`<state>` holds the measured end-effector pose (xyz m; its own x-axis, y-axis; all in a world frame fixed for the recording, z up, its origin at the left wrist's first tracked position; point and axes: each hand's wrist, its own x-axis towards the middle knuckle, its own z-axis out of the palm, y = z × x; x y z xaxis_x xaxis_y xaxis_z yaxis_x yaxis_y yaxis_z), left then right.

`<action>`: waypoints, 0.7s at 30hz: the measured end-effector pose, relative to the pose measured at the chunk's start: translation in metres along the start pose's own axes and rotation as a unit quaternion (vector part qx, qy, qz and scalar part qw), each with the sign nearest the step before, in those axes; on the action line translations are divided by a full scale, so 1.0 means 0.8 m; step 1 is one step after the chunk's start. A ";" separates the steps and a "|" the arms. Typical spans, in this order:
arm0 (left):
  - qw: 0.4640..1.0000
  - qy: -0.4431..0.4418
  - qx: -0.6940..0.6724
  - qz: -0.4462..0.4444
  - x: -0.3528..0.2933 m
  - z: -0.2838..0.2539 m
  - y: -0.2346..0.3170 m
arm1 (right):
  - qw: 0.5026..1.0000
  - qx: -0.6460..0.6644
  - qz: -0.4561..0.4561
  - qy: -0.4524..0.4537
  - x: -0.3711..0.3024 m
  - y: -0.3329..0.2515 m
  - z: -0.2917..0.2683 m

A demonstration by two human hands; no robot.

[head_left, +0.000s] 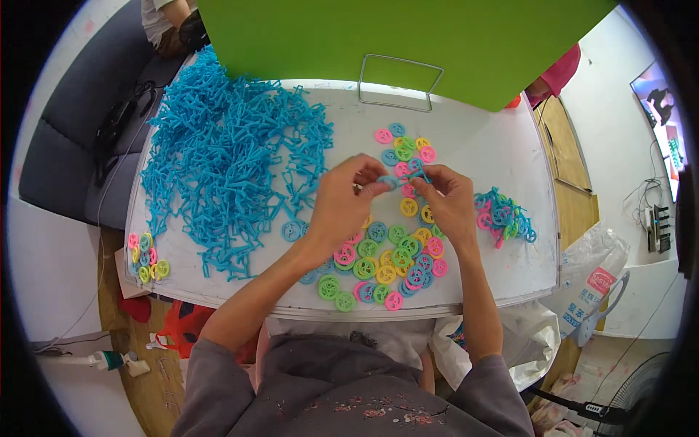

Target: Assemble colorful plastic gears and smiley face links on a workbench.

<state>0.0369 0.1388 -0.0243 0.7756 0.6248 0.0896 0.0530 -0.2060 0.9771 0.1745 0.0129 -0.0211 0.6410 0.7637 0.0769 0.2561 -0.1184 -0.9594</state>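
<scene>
My two hands meet above the middle of the white table. My left hand (pixel 344 197) pinches a small blue plastic wheel (pixel 386 182) between thumb and fingers. Held in the closed fingers of my right hand (pixel 449 202) is a thin blue plastic frame piece (pixel 419 173), its end close to the wheel; whether they touch I cannot tell. Below and between my forearms lie many loose spoked wheels (pixel 365 268) in pink, green, yellow and blue. More wheels (pixel 404 149) are scattered just beyond my hands.
A large heap of blue frame pieces (pixel 218 138) covers the table's left side. To the right sits a small pile of frames with wheels (pixel 502 217). A green panel (pixel 408 36) with a wire stand (pixel 397 105) rises at the back. Some wheels (pixel 145 256) rest at the left corner.
</scene>
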 end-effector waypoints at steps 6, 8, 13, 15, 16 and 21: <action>0.976 -0.019 -0.206 -0.067 0.003 -0.004 -0.001 | 0.999 0.050 0.005 -0.016 -0.001 0.008 0.009; 0.975 -0.021 -0.212 -0.067 0.002 -0.003 -0.003 | 0.999 0.045 0.017 -0.015 -0.004 0.006 0.015; 0.972 -0.015 -0.228 -0.059 0.004 -0.002 -0.012 | 0.995 0.097 0.026 -0.023 -0.007 0.009 0.024; 0.975 -0.003 -0.219 -0.047 0.005 -0.002 -0.016 | 0.992 0.109 0.044 -0.043 -0.007 0.011 0.026; 0.975 -0.003 -0.219 -0.047 0.005 -0.001 -0.016 | 0.992 0.109 0.044 -0.043 -0.007 0.014 0.027; 0.994 0.034 -0.102 0.003 0.001 0.005 -0.019 | 0.962 0.241 0.114 -0.066 -0.008 0.013 0.028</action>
<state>0.0396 0.1394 -0.0403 0.7311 0.6747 0.1013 -0.0854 -0.0568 0.9947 0.1567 0.0206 -0.0379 0.5348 0.8306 -0.1552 -0.2651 -0.0094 -0.9642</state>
